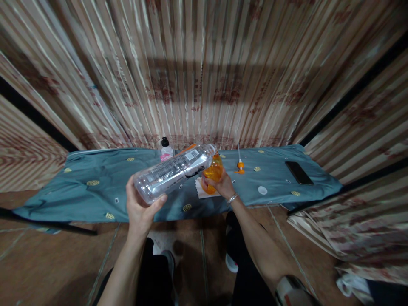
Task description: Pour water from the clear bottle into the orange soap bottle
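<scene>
My left hand is wrapped round the base of a large clear plastic bottle, which is tilted with its neck toward the right. The bottle's mouth lies at the top of an orange pump bottle without its pump; whether the two touch I cannot tell. My right hand grips that orange bottle from the right side, above a white cloth or paper. On the covered surface to the right lies the orange pump head with its white tube. A small bottle with a black cap stands behind the clear bottle.
The long surface has a teal patterned cover. A black phone and a white round disc lie on its right part. Striped curtains hang behind and at both sides, with dark poles near them.
</scene>
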`<state>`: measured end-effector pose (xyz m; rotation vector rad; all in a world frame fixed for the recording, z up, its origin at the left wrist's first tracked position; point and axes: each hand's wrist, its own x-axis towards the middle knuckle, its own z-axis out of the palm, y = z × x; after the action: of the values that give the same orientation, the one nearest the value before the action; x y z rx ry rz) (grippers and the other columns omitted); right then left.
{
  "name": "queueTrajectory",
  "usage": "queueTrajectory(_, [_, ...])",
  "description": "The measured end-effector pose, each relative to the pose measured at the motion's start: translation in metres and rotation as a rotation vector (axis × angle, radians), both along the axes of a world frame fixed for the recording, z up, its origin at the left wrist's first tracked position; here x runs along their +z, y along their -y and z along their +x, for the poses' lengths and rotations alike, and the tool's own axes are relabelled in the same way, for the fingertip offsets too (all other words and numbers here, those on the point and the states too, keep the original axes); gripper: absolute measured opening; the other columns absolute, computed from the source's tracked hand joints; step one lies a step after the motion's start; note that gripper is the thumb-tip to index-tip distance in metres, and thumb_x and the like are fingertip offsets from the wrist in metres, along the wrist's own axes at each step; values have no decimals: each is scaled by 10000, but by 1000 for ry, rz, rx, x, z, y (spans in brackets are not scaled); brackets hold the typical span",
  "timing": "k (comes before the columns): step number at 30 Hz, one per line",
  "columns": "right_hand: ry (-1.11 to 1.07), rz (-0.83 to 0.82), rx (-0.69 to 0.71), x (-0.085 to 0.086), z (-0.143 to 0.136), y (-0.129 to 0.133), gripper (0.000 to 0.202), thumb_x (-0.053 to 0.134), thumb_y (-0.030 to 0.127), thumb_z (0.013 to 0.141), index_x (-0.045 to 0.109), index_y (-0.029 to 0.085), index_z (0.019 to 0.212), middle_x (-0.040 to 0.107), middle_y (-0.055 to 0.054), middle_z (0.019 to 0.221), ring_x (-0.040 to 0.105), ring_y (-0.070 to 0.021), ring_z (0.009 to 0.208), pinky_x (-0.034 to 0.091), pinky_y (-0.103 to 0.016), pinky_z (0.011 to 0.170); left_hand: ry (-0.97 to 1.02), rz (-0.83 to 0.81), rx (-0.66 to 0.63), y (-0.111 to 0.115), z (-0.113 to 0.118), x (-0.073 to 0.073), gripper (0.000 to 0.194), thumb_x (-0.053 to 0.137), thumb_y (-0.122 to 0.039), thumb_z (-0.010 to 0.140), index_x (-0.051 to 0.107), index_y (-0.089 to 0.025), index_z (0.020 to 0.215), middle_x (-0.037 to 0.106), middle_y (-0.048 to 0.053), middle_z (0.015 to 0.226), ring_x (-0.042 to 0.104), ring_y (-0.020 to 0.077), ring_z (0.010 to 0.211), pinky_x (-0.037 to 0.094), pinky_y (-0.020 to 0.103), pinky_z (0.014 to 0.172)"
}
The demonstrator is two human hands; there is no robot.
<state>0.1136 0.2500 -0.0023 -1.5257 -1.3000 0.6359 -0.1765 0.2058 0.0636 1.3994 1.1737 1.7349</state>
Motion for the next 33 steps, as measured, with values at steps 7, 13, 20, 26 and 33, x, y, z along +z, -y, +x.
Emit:
queueTrajectory(7, [-3, -7, 6, 0, 0, 0, 604, 859, 475, 675, 600, 268, 1180, 784, -54, 1109, 762, -317, 1085, 619, -494, 981, 14, 1, 7, 0, 0, -1, 970, 1007, -532, 537, 578, -249, 1360, 632, 126, 1371, 666, 333, 1254, 634, 462, 989])
queueTrajectory(13, [-30, 1, 12, -2, 0, -1, 621, 861, 459, 660, 594, 276, 1190, 789, -45, 1114, 761, -332, 1103, 610, -552, 1025, -4, 6, 0, 0, 0, -1, 985, 999, -551, 554, 573, -259, 1393, 630, 127, 1403, 655, 337, 1297, 624, 460, 1020])
queueTrajectory(20, [-45, 14, 11, -2, 1, -1, 606, 866, 463, 655, 591, 280, 1163, 799, -42, 1094, 771, -317, 1043, 615, -524, 1003, 3, 3, 4, 0, 0, 0, 956, 1002, -523, 549, 584, -242, 1362, 631, 141, 1409, 633, 360, 1337, 601, 492, 1065])
queueTrajectory(26, [-26, -3, 4, 1, 0, 0, 608, 864, 451, 646, 600, 285, 1167, 806, -40, 1093, 780, -319, 1053, 627, -508, 988, 22, -12, -1, 0, 0, 0, 982, 1008, -521, 537, 566, -254, 1372, 628, 138, 1411, 646, 354, 1319, 614, 499, 1054])
queueTrajectory(33, [-6, -1, 9, 2, 0, 0, 607, 847, 467, 653, 600, 271, 1172, 803, -54, 1062, 775, -330, 1051, 636, -511, 964, 20, -6, 7, 1, 1, 2, 973, 1012, -509, 523, 585, -242, 1355, 634, 139, 1407, 652, 337, 1287, 623, 458, 1008])
